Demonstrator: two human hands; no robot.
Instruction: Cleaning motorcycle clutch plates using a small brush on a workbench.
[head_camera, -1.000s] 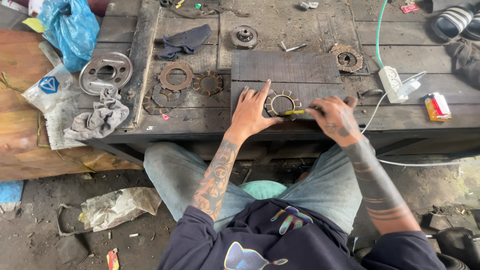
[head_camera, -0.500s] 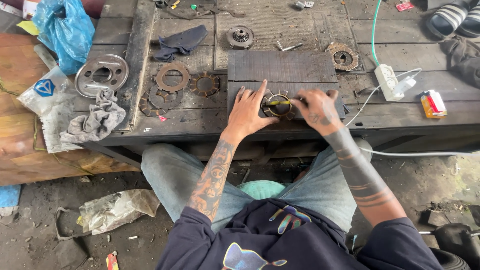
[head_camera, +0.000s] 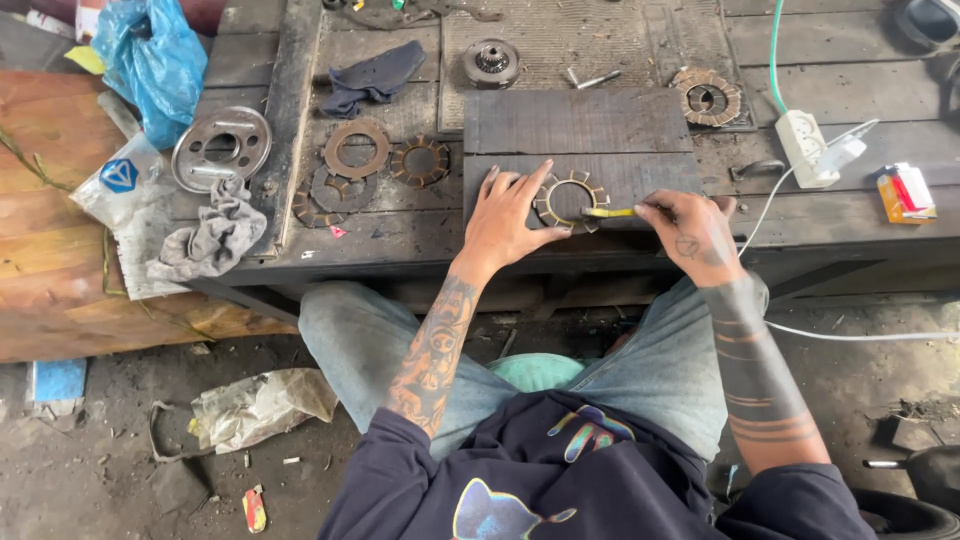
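A toothed metal ring (head_camera: 571, 199) lies flat on a dark wooden board (head_camera: 580, 125) on the workbench. My left hand (head_camera: 509, 218) presses down on the ring's left edge with fingers spread. My right hand (head_camera: 694, 232) pinches a small yellow-tipped tool (head_camera: 607, 212), whose tip rests on the ring's right side.
Several rusty clutch rings (head_camera: 357, 149) and a round steel plate (head_camera: 221, 147) lie at the left with a grey rag (head_camera: 208, 238). A hub part (head_camera: 491, 62) and another ring (head_camera: 708, 96) lie farther back. A white power strip (head_camera: 807, 148) and green cable stand right.
The view has shifted slightly. My right hand has drawn back to the right, so the ring is uncovered and the yellow-tipped tool shows at its right edge. My left hand stays on the ring.
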